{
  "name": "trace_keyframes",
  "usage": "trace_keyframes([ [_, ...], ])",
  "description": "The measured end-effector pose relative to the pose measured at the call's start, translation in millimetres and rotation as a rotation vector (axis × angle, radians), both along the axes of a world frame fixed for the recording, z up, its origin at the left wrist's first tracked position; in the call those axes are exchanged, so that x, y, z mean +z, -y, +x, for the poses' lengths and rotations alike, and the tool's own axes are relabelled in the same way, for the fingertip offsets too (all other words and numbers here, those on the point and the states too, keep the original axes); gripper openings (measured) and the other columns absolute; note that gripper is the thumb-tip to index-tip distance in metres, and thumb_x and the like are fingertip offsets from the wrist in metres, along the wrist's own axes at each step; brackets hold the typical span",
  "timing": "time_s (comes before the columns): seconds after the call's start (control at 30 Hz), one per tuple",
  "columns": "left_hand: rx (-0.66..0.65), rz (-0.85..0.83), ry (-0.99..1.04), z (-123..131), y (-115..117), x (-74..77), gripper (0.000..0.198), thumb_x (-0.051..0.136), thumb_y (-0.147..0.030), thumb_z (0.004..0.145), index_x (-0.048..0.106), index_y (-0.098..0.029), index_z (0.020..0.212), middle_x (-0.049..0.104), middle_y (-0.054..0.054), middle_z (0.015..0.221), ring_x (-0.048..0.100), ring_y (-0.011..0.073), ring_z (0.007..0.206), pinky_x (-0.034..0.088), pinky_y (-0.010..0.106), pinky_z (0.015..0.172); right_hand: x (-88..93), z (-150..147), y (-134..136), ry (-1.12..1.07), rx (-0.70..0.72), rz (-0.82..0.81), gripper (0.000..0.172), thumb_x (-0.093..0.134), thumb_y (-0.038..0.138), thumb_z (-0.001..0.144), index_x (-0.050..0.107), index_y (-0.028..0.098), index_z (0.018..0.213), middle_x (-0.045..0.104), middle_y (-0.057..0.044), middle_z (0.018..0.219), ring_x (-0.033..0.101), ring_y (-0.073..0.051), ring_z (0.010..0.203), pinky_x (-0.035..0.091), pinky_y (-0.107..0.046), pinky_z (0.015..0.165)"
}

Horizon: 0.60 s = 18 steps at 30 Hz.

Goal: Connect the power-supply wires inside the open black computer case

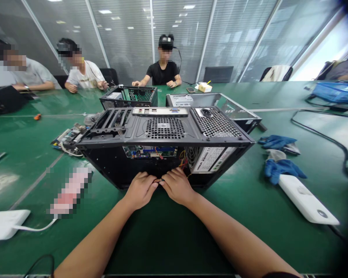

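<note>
An open black computer case [104, 160] stands in front of me on the table, its rear panel facing up. Both of my hands are at its open side. My left hand [140, 189] and my right hand [178, 185] meet there, fingers closed, pinching a short stretch of thin cable [158, 180] between them. Most of that cable is hidden by the fingers. Inside the case a motherboard [150, 151] shows. To its right sits a power supply [211, 160] with a label and a fan, and coloured wires [183, 156] come out beside it.
Behind are another open case [127, 96] and a metal case frame [234, 104]. Loose circuit boards [69, 139] lie left. Blue gloves [284, 166] and a white power bank [307, 199] lie right, near a black cable [330, 139]. Several people sit across the table.
</note>
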State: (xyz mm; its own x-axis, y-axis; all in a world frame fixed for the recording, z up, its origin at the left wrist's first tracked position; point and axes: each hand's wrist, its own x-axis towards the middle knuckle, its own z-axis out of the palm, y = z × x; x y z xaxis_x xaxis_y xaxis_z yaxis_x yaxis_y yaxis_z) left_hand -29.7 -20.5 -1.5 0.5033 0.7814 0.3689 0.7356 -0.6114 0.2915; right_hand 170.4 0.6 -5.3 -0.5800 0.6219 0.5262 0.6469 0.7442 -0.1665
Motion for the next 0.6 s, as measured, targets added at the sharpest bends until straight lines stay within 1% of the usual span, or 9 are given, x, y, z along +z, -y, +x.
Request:
trace_keyframes([
  [0.17,0.034,0.069,-0.047,0.4,-1.4,-1.6,0.031,0.036,-0.035,0.100,0.062,-0.019,0.093,0.066,0.005,0.077,0.052,0.0192,0.073,0.038,0.034,0.069,2.6,0.0,0.1,-0.017,-0.005,-0.009,0.033,0.037,0.033,0.098,0.056,0.019,0.074,0.059,-0.004,0.068,0.048,-0.018,0.067,0.029,-0.034,0.072],
  [0.4,0.064,0.178,-0.026,1.4,-0.2,1.1,0.029,0.041,-0.035,0.099,0.065,-0.019,0.096,0.065,0.004,0.070,0.051,0.0188,0.070,0.036,0.033,0.067,3.2,-0.3,-0.4,-0.016,0.002,-0.010,0.035,0.036,0.033,0.098,0.053,0.019,0.071,0.058,-0.003,0.065,0.047,-0.017,0.065,0.029,-0.034,0.070],
  [0.5,0.066,0.144,-0.013,2.2,0.7,1.0,0.028,0.042,-0.034,0.098,0.064,-0.018,0.095,0.066,0.005,0.074,0.052,0.0188,0.072,0.037,0.033,0.069,1.7,0.3,-1.4,-0.022,0.006,-0.021,0.034,0.037,0.033,0.098,0.054,0.019,0.072,0.058,-0.003,0.066,0.047,-0.017,0.066,0.029,-0.034,0.070],
  [0.6,0.048,0.049,0.018,3.0,2.0,2.3,0.027,0.040,-0.033,0.098,0.063,-0.018,0.093,0.067,0.005,0.081,0.053,0.0186,0.074,0.038,0.034,0.071,0.8,1.9,-2.2,-0.038,0.018,-0.018,0.033,0.037,0.035,0.098,0.057,0.019,0.077,0.060,-0.004,0.070,0.048,-0.019,0.070,0.031,-0.034,0.072],
])
